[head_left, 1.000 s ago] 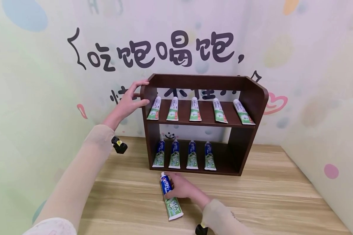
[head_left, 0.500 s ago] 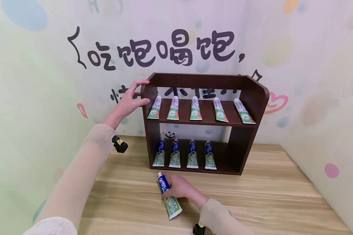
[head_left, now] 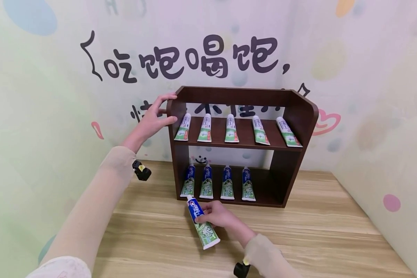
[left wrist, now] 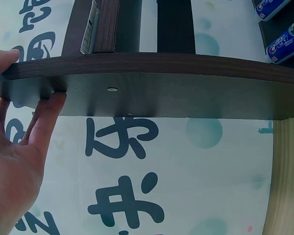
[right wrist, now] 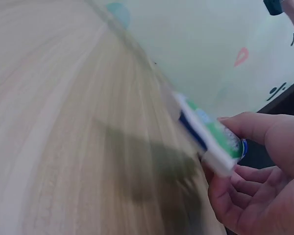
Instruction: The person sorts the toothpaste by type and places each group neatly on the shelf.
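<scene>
My right hand (head_left: 222,216) pinches a blue and green toothpaste tube (head_left: 205,232) between thumb and fingers, in front of the dark brown shelf (head_left: 236,96). The tube's cap points towards the lower left of the shelf. In the right wrist view the tube (right wrist: 216,134) is lifted off the table, its flat end blurred. My left hand (head_left: 153,120) grips the upper part of the shelf's left side panel (left wrist: 186,88), thumb on one face and fingers on the other. Several blue and green tubes (head_left: 227,183) lie on the lower tier, leaning back.
On the upper tier lies a row of several white and green tubes (head_left: 231,129). The lower tier has bare board (head_left: 267,189) right of its tubes. The shelf stands on a wooden table (head_left: 316,231) against a wall with black lettering (head_left: 215,56).
My right hand has picked the toothpaste tube up from the table and moved it slightly towards the shelf. My left hand has stayed on the side panel.
</scene>
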`<move>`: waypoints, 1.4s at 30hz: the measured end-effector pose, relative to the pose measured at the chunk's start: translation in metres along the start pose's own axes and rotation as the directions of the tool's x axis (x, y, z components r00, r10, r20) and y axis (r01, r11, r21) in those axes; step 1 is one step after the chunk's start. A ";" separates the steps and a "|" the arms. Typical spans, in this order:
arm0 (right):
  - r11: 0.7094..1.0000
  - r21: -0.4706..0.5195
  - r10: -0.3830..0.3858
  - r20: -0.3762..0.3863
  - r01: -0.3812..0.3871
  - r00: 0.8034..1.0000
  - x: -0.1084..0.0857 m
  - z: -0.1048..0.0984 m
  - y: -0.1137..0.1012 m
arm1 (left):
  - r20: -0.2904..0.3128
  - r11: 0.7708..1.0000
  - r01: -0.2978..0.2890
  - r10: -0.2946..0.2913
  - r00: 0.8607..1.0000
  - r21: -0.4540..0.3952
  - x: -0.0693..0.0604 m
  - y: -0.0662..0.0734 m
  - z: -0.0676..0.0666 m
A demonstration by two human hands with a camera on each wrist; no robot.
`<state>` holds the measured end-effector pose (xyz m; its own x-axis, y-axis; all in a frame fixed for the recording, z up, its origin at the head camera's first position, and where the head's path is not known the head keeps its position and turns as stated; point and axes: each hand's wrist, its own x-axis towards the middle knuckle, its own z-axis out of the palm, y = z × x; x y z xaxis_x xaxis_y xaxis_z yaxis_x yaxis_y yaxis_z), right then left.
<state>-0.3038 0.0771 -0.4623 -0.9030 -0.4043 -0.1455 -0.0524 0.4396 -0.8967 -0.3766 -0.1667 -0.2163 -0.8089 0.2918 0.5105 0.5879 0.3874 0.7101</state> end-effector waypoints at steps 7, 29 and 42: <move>0.997 0.061 -0.042 -0.015 0.043 0.999 -0.006 -0.007 -0.004 | -0.018 1.000 -0.022 0.022 1.000 0.002 0.011 -0.020 0.000; 0.875 0.481 -0.136 0.120 0.063 0.983 -0.011 -0.027 0.009 | -0.025 1.000 -0.019 0.019 1.000 -0.008 0.013 -0.027 0.001; 0.850 0.521 -0.148 0.084 0.083 0.986 -0.016 -0.036 0.013 | -0.024 1.000 -0.017 0.017 1.000 -0.004 0.013 -0.029 0.000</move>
<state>-0.3056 0.1182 -0.4565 -0.8465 -0.5304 -0.0460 0.1026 -0.0778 -0.9917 -0.4041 -0.1744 -0.2304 -0.7987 0.2773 0.5341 0.6017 0.3788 0.7032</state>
